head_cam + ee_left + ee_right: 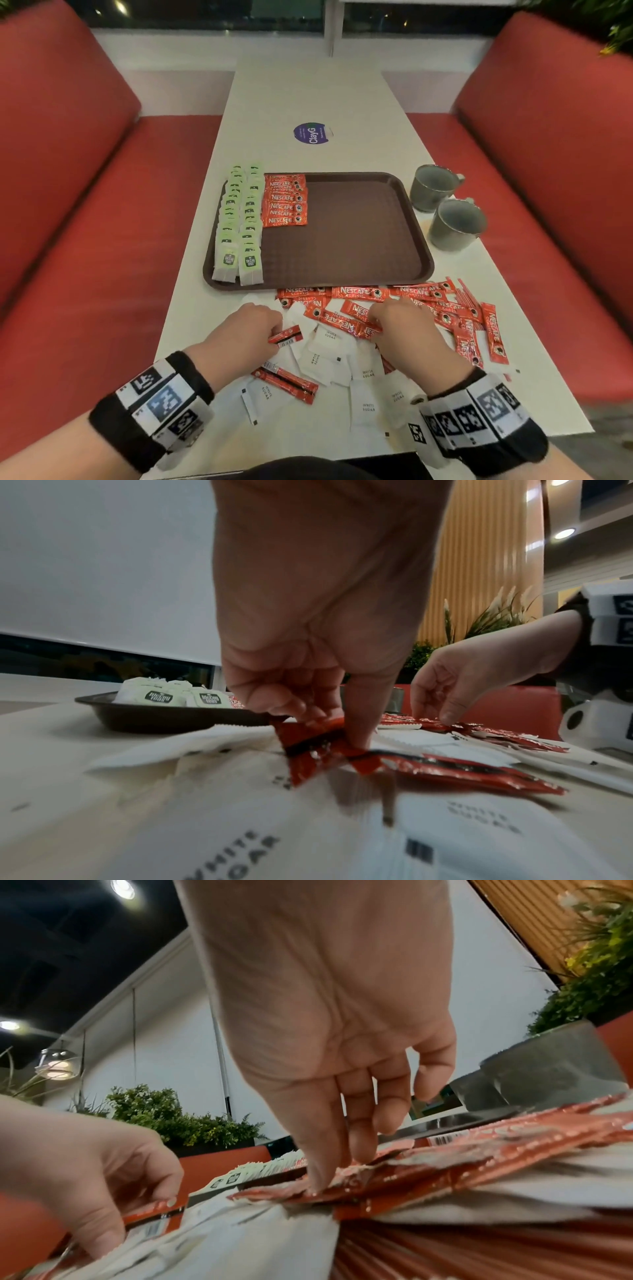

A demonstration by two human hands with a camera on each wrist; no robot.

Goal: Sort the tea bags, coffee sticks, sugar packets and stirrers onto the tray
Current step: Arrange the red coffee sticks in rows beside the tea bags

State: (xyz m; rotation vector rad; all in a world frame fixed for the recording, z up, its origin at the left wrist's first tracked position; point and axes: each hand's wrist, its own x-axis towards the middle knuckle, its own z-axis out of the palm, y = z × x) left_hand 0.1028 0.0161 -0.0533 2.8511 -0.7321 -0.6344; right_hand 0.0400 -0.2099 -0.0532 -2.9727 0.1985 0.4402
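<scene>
Head: coffee stick point(285, 336) roughly crosswise.

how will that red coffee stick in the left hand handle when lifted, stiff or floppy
Probably floppy: the coffee stick bends where the left hand pinches it. Likely light, since two fingertips hold it. Its glossy foil looks somewhat slippery, so it may slide off the sugar packets when pushed.

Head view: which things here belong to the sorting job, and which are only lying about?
Job: tray; tea bags; coffee sticks on the tray; loose coffee sticks; sugar packets; left hand pinching one stick.
Lying about: two grey cups; round sticker.
</scene>
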